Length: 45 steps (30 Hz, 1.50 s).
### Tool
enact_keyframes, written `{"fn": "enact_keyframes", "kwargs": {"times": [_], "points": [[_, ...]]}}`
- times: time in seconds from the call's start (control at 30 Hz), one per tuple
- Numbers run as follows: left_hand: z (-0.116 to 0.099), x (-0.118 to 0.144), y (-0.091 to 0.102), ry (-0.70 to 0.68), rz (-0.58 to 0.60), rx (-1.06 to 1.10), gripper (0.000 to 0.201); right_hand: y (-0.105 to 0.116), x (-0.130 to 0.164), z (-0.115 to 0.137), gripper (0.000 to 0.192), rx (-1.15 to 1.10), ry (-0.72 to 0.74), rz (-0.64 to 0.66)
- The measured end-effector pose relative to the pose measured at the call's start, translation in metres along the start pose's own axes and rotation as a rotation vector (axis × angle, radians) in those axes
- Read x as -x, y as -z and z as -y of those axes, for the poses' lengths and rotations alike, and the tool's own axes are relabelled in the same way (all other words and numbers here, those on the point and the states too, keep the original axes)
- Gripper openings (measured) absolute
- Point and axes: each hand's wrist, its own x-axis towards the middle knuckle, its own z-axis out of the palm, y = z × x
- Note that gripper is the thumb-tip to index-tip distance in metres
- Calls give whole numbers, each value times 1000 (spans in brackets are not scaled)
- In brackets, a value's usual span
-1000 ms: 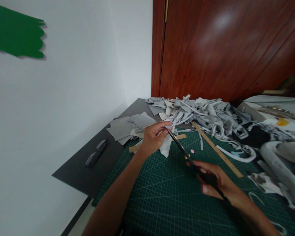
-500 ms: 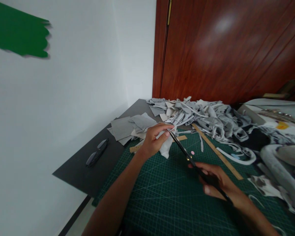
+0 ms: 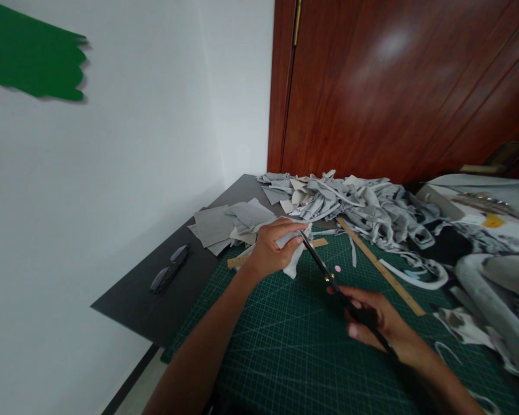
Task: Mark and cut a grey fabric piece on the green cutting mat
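My left hand pinches a piece of pale grey fabric, which hangs down below the fingers over the cutting mat. In my right hand is a pair of black-handled scissors. Their blades point up and left, with the tips at the fabric's edge close to my left thumb and fingertips. The blades look nearly closed, and whether cloth lies between them is hard to make out.
Behind my left hand lie flat grey fabric pieces. A heap of fabric scraps runs along the back. One wooden ruler slants at the right; another ruler lies partly under my left hand. Glasses rest on the dark board.
My right hand and the scissors have shifted slightly left, and the blades have drawn closer together. The left hand keeps its hold on the fabric, almost in place.
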Motion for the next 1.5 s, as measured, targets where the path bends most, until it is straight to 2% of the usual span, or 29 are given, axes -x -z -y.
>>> {"fn": "enact_keyframes", "kwargs": {"times": [0.37, 0.7, 0.8, 0.87, 0.97, 1.07, 1.13, 1.23, 1.3, 1.4, 1.43, 1.5], "points": [[4, 2, 0, 3, -24, -34, 27, 1, -3, 1, 66, 48, 10, 32], [-2, -1, 7, -20, 41, -24, 35, 3, -2, -1, 65, 27, 8, 45], [-4, -1, 6, 33, 27, 29, 34, 4, -1, -1, 64, 4, -14, 13], [-2, -1, 3, 108, -36, 57, 30, 6, 1, -2, 65, -14, -10, -12], [10, 1, -6, 254, -153, 149, 32, 5, 3, -5, 69, -111, 34, -76], [23, 4, -17, 322, -153, 254, 29, 1, 3, -8, 66, -215, 96, -190], [26, 6, -23, 300, -134, 198, 25, -4, 0, -10, 62, -261, 123, -255], [19, 6, -26, 199, -127, -61, 15, -10, -6, -13, 58, -291, 97, -322], [10, 6, -22, 56, -60, -298, 17, -13, -11, -14, 56, -305, 47, -342], [-3, 15, -16, -202, 124, -673, 19, -17, -16, -13, 57, -354, 2, -354], [-7, 21, -14, -265, 160, -754, 19, -18, -17, -12, 57, -368, -7, -357], [-13, 39, -12, -357, 176, -784, 17, -20, -18, -10, 59, -376, -28, -351]]}}
